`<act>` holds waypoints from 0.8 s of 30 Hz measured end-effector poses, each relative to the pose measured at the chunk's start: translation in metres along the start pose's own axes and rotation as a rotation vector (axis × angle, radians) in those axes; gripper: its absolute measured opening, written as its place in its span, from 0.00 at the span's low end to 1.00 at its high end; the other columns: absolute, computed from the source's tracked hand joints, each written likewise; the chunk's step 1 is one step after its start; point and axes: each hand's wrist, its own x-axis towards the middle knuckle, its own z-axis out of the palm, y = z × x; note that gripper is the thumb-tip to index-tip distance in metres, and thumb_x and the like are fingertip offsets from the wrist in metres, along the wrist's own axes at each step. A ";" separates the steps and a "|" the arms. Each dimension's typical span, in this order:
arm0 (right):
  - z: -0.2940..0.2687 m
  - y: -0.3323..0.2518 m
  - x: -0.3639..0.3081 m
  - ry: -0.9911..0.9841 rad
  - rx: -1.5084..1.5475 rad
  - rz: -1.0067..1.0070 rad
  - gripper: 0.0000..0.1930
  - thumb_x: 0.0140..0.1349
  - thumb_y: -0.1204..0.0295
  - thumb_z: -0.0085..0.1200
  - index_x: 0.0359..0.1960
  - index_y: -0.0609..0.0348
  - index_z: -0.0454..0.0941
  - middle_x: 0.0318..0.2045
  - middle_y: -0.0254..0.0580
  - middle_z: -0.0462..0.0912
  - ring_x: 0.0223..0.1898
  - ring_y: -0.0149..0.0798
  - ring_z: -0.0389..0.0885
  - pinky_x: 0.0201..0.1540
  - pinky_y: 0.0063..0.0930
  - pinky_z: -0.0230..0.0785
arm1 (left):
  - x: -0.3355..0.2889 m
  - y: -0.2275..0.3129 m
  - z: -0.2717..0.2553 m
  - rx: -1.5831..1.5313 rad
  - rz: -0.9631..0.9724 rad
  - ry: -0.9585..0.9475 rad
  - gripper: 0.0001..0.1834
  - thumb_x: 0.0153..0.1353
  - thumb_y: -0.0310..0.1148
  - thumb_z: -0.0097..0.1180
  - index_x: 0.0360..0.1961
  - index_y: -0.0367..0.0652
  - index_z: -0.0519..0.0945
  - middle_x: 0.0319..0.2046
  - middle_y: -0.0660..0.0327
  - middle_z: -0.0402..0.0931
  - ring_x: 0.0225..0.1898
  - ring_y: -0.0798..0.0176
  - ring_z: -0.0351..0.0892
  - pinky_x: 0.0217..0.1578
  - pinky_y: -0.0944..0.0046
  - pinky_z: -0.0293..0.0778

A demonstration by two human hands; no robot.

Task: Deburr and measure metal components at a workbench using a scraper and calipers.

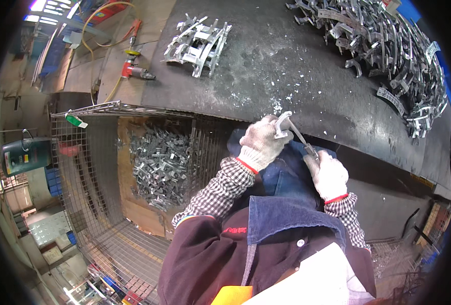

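My left hand (pixel 262 138), in a white knit glove with a red cuff edge, grips a small curved metal casting (pixel 283 125) near the front edge of the bench. In my right hand (pixel 328 176), gloved the same way, is a slim grey metal tool that looks like a file (pixel 301 136). It slants up and to the left, its far end at or very close to the casting. Whether the two touch cannot be made out. My fingers partly hide the casting's lower end and the tool's handle.
A large heap of castings (pixel 388 56) fills the bench's far right; a smaller stack (pixel 199 44) stands at the far left. Beside that stack lies a red air tool (pixel 133 70) with a yellow hose. Left of me, a wire cage (pixel 91 178) holds many metal parts (pixel 160 168) on cardboard.
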 end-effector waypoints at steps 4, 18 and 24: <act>0.027 0.019 0.005 0.313 0.021 -0.098 0.20 0.67 0.48 0.64 0.44 0.52 0.82 0.25 0.49 0.85 0.30 0.54 0.87 0.33 0.48 0.77 | 0.004 0.005 0.005 0.093 -0.044 -0.044 0.15 0.54 0.32 0.74 0.44 0.46 0.89 0.39 0.55 0.85 0.36 0.50 0.88 0.37 0.57 0.85; -0.001 0.019 0.021 0.170 0.135 -0.025 0.22 0.71 0.47 0.59 0.44 0.56 0.82 0.26 0.45 0.86 0.28 0.47 0.87 0.35 0.45 0.78 | 0.021 -0.007 -0.009 -0.614 -0.471 -0.098 0.13 0.63 0.37 0.71 0.44 0.40 0.88 0.35 0.60 0.89 0.30 0.63 0.86 0.35 0.65 0.82; 0.001 0.056 0.004 0.154 0.511 0.203 0.18 0.76 0.55 0.54 0.41 0.59 0.82 0.20 0.37 0.82 0.17 0.27 0.78 0.22 0.25 0.72 | 0.051 -0.008 -0.065 0.412 -0.293 -0.059 0.25 0.53 0.44 0.76 0.53 0.55 0.88 0.50 0.54 0.84 0.48 0.51 0.86 0.51 0.53 0.83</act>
